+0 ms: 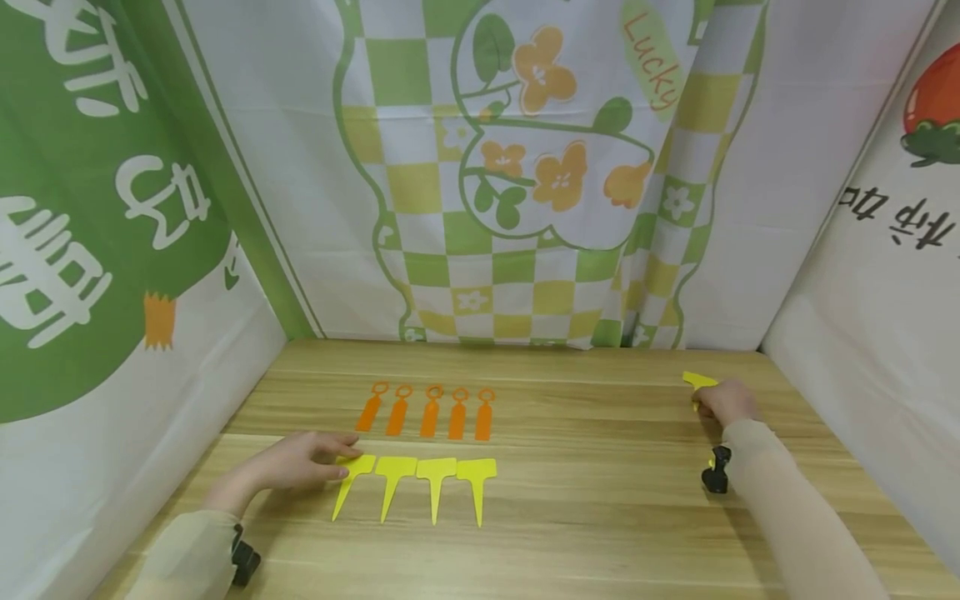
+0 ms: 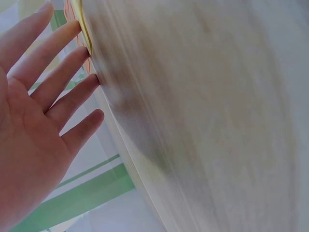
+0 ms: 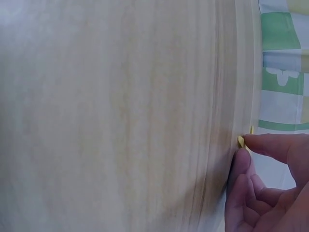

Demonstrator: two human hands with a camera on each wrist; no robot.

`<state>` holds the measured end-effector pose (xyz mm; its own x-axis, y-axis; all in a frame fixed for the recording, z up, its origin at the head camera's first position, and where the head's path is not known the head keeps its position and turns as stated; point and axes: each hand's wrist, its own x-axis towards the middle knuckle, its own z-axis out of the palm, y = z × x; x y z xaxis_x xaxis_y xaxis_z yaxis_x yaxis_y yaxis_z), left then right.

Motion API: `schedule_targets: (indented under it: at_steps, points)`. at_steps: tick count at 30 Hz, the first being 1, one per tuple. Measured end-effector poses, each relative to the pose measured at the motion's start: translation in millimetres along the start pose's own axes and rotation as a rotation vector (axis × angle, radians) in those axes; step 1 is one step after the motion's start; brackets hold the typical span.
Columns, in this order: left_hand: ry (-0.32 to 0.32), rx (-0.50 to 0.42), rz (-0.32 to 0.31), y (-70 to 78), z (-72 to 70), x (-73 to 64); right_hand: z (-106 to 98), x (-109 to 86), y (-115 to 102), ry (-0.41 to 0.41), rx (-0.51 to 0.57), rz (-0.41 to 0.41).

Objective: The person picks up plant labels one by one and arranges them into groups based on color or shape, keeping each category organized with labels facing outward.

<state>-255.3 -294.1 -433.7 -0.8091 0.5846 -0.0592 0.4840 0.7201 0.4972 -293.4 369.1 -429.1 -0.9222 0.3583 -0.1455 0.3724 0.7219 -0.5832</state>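
Note:
In the head view, several yellow T-shaped plant labels [image 1: 396, 472] lie side by side in a row on the table, stems toward me. My left hand [image 1: 300, 460] rests at the leftmost label [image 1: 360, 464], its fingertips touching the wide top. The left wrist view shows that hand's fingers [image 2: 60, 79] straight and spread along the table surface. At the far right, my right hand [image 1: 731, 403] pinches another yellow plant label [image 1: 697, 380] between thumb and finger, low over the table. A small part of this held label [image 3: 241, 141] shows in the right wrist view; the rest is hidden.
Behind the yellow row, several orange tags [image 1: 431, 417] with ring-shaped ends lie in their own row. The wooden table [image 1: 592, 483] is bounded by a patterned cloth [image 1: 517, 283] at the back and by hanging cloths on both sides.

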Motion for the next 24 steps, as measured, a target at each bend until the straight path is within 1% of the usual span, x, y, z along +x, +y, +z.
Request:
schedule_targets:
  at_steps: [6, 17, 20, 24]
  points:
    - [-0.006, -0.006, 0.005, -0.5, -0.3, -0.2, 0.5, 2.8, 1.5, -0.014, 0.032, 0.027]
    - [0.0, 0.012, 0.017, 0.0, -0.2, -0.5, 0.6, 5.2, -0.6, -0.029, 0.078, 0.073]
    - [0.003, 0.019, 0.024, 0.5, -0.1, -0.7, 1.2, 5.6, 0.9, -0.029, 0.103, 0.073]
    - [0.007, 0.028, 0.029, 0.9, -0.1, -1.2, 1.4, 7.3, 3.7, -0.046, 0.174, 0.082]
